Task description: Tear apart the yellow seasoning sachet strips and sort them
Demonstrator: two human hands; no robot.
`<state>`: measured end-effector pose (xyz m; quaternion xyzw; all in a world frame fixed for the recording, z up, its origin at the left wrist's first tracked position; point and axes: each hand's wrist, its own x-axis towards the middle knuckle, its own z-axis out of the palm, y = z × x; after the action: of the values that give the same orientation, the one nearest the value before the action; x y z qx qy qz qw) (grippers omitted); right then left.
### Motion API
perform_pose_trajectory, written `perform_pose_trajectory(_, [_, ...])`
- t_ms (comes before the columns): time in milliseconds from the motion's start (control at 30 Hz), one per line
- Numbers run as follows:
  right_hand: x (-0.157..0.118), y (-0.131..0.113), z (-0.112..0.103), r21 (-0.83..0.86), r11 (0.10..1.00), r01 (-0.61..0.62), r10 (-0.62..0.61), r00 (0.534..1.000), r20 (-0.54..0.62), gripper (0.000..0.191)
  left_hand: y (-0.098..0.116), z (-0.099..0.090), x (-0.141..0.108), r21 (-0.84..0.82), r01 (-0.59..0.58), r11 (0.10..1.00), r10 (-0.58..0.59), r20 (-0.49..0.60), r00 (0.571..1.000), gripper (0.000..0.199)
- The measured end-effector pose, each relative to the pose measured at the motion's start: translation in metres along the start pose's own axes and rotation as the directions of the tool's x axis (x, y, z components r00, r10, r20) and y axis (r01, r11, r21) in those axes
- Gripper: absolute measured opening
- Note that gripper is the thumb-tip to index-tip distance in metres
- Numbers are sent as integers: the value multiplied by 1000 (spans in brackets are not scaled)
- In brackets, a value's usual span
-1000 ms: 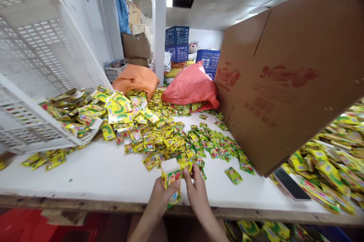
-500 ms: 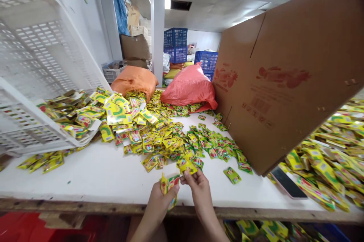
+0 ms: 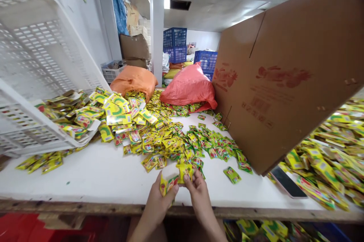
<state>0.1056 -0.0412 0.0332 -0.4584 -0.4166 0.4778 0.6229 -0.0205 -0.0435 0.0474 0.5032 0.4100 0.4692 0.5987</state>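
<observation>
Near the table's front edge, my left hand point(image 3: 160, 198) is closed around a small yellow and green carton point(image 3: 168, 183) with its white flap up. Just right of it, my right hand point(image 3: 196, 189) pinches a yellow sachet point(image 3: 184, 173) between thumb and fingers, beside the carton's upper edge. Beyond both hands, a loose heap of yellow and green sachets point(image 3: 173, 141) spreads over the white table point(image 3: 108, 175). One green sachet point(image 3: 232, 175) lies apart, right of my right hand.
A white perforated crate point(image 3: 68, 52) tips over yellow cartons point(image 3: 116, 109) at left. Orange point(image 3: 133, 78) and red point(image 3: 189, 86) sacks lie at the back. A large cardboard box point(image 3: 278, 67) leans at right, near a phone point(image 3: 287, 182) and more cartons point(image 3: 324, 166).
My right hand has turned the yellow sachet more upright and brought it closer to the carton. The carton in my left hand is tilted slightly differently.
</observation>
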Motion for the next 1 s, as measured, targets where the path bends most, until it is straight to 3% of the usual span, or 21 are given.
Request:
perform_pose_trajectory(100, [-1, -1, -2, -26, 1000, -2, 4, 998, 58, 35, 0, -4, 3, -74, 61, 995, -55, 84, 995, 45])
perform_pose_trajectory(267, [6, -3, -14, -215, 976, -44, 62, 995, 74, 32, -2, -6, 3, -1, 67, 998, -67, 72, 995, 44])
perform_pose_trajectory(433, [20, -26, -23, -224, 972, 73, -75, 997, 0, 30, -5, 0, 7, 5, 144, 990, -143, 87, 986, 36])
perform_pose_trajectory(533, [22, -40, -18, -241, 960, 145, -126, 988, 90, 25, -3, 8, 11, -24, 195, 981, -189, 149, 971, 32])
perform_pose_trajectory(600, [23, -43, -14, -358, 907, 220, -170, 971, 168, 21, -2, 12, 11, -30, 228, 973, -220, 170, 961, 32])
perform_pose_trajectory(700, [24, -45, -14, -565, 744, 356, -249, 933, 260, 13, -3, 13, 11, -31, 242, 970, -229, 221, 948, 31])
perform_pose_trajectory(767, [25, -48, -18, -630, 661, 407, -229, 909, 348, 9, -7, 11, 11, -31, 226, 974, -213, 232, 949, 31])
perform_pose_trajectory(867, [25, -57, -22, -652, 607, 454, -127, 865, 485, 7, -15, 10, 13, -13, 225, 974, -216, 228, 949, 29])
perform_pose_trajectory(1000, [21, -71, -23, -658, 595, 463, -80, 848, 524, 5, -21, 12, 21, 49, 189, 981, -195, 194, 961, 21])
